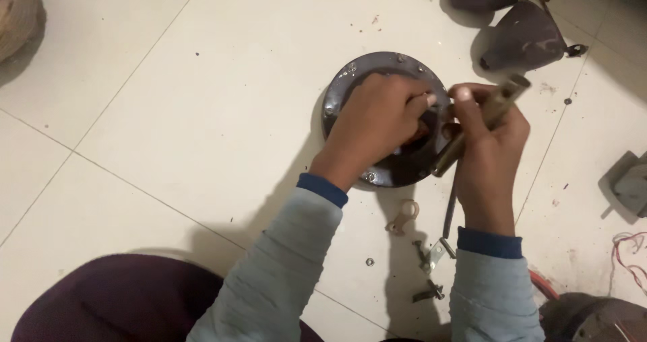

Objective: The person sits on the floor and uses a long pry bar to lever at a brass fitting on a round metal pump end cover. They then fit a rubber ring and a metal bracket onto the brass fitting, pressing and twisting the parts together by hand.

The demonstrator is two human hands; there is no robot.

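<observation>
Tiled floor: both hands on round metal plate, right apparently gripping tool

Round metal plate on floor, small brackets nearer.

The floor is pale glazed tile, smooth with a dull sheen, speckled with dark grit. The round plate is dark grey metal, faintly glossy along its rim, with bright metal screws. The tool has a brassy, worn metal look (its thin rod reads as bare steel). Small brackets are dull metal. The sleeves are soft, matt grey-blue cloth with navy cuffs.
</observation>
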